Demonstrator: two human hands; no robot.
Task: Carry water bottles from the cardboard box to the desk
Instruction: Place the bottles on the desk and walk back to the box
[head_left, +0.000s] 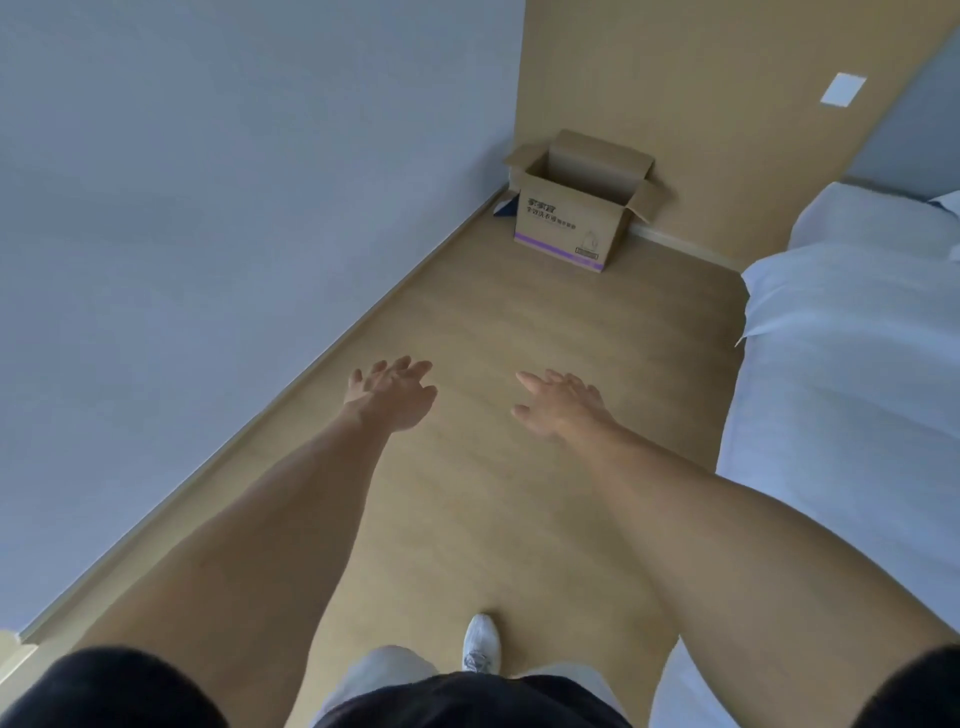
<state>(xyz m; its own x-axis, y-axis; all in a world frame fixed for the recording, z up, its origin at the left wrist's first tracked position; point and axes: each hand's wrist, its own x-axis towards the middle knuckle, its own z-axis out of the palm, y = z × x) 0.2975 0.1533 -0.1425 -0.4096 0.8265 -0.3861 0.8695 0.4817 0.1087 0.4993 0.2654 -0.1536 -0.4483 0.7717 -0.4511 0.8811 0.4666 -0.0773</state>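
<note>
Dark sleeves (104, 691) and pale trousers (384, 675) fill the near edge, one white shoe (482, 642) stepping out at 6 o'clock. Both arms reach forward: left hand (392, 392), grip released, fingers spread, holding nothing; right hand (558, 405) likewise loose and bare. Both hover over the wooden floor (493, 493). Up at 12 o'clock, well apart, the cardboard box (571, 228) stands open in the corner; its contents can't be seen. Bed (852, 364) at 3 o'clock.
</note>
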